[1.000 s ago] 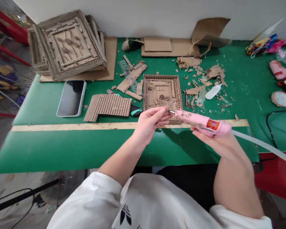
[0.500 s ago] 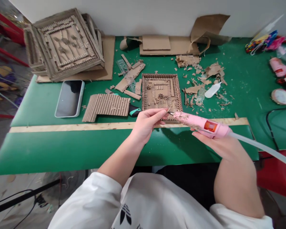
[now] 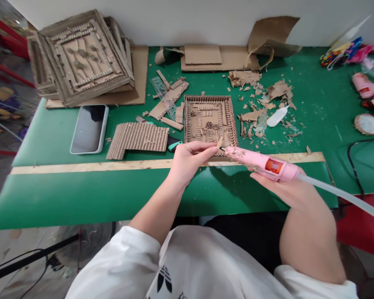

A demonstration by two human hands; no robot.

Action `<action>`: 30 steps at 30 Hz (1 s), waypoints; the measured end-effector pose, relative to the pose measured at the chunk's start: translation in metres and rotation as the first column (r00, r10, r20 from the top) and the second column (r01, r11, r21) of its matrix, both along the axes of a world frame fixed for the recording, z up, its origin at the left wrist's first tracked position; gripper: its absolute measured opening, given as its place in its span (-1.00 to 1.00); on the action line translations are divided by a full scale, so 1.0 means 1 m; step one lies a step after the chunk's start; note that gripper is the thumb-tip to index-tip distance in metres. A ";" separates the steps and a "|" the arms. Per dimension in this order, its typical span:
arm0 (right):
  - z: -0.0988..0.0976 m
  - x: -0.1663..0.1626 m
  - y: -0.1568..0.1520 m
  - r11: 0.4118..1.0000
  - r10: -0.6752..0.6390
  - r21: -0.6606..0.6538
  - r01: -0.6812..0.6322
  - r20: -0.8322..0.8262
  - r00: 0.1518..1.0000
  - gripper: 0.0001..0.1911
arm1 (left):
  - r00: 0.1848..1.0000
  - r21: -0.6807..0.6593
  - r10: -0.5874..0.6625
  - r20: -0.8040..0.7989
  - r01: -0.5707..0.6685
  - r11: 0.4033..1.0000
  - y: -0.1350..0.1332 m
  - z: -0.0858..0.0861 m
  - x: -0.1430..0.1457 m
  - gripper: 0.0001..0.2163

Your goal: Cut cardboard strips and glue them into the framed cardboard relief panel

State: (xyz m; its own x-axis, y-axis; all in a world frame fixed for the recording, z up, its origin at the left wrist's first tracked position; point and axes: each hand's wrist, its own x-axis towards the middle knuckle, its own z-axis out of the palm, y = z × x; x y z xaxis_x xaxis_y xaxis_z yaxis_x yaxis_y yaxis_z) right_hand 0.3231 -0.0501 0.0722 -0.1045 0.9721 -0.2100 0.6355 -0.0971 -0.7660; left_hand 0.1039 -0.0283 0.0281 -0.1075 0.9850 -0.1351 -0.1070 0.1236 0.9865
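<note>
My left hand (image 3: pixel 188 160) pinches a small cardboard piece (image 3: pixel 219 142) by its fingertips, held just in front of a square cardboard frame (image 3: pixel 210 122) on the green table (image 3: pixel 81 191). My right hand (image 3: pixel 283 189) grips a pink hot glue gun (image 3: pixel 262 162) from below. The gun's metal nozzle touches the small piece. A translucent glue stick (image 3: pixel 343 195) sticks out of the gun's back toward the right.
A stack of finished cardboard frames (image 3: pixel 81 56) stands at the far left. A phone (image 3: pixel 89 128) and corrugated sheet (image 3: pixel 139 138) lie left of the frame, with a teal-handled cutter (image 3: pixel 175 145). Cardboard scraps (image 3: pixel 262 104) and a white bottle (image 3: pixel 277 116) lie to the right. Another pink glue gun (image 3: pixel 366 88) sits far right.
Both hands have shifted slightly left and away from me, keeping the nozzle against the small piece. The view has tilted a little.
</note>
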 end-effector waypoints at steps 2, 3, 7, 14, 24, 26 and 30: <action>0.000 0.001 0.001 1.000 0.003 0.004 -0.003 0.003 1.000 -0.73 | 0.998 0.027 -0.009 -0.055 0.010 1.000 -0.001 -0.001 -0.001 -0.84; 0.000 0.002 0.001 1.000 0.020 0.005 -0.020 0.005 1.000 -0.72 | 0.997 0.040 -0.011 -0.074 0.014 0.999 -0.001 -0.002 -0.001 -0.85; -0.001 0.006 0.004 0.992 0.128 -0.008 -0.128 0.014 0.992 -0.67 | 0.998 0.051 0.026 -0.058 -0.023 0.998 -0.003 -0.002 0.001 -0.81; -0.001 0.005 0.006 0.989 0.147 0.020 -0.147 0.026 0.989 -0.69 | 0.993 0.051 0.118 -0.004 -0.118 0.992 -0.003 0.006 0.006 -0.79; -0.003 0.006 0.006 0.986 0.156 0.052 -0.158 0.041 0.987 -0.72 | 0.990 0.099 0.065 -0.129 -0.052 0.994 -0.007 0.004 0.007 -0.88; -0.002 0.006 0.007 0.985 0.156 0.066 -0.159 0.051 0.986 -0.73 | 0.985 0.117 0.058 -0.162 -0.039 0.992 -0.007 0.007 0.006 -0.87; -0.003 0.005 0.007 0.987 0.135 0.077 -0.140 0.063 0.989 -0.71 | 0.978 0.119 0.050 -0.203 -0.026 0.993 -0.007 0.009 0.005 -0.87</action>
State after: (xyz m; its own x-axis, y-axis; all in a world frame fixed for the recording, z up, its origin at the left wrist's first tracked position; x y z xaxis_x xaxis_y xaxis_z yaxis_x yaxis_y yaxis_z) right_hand 0.3286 -0.0430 0.0696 -0.2286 0.9634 -0.1403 0.6813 0.0554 -0.7299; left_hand 0.1087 -0.0353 0.0370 -0.1585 0.9873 0.0077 0.0966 0.0077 0.9953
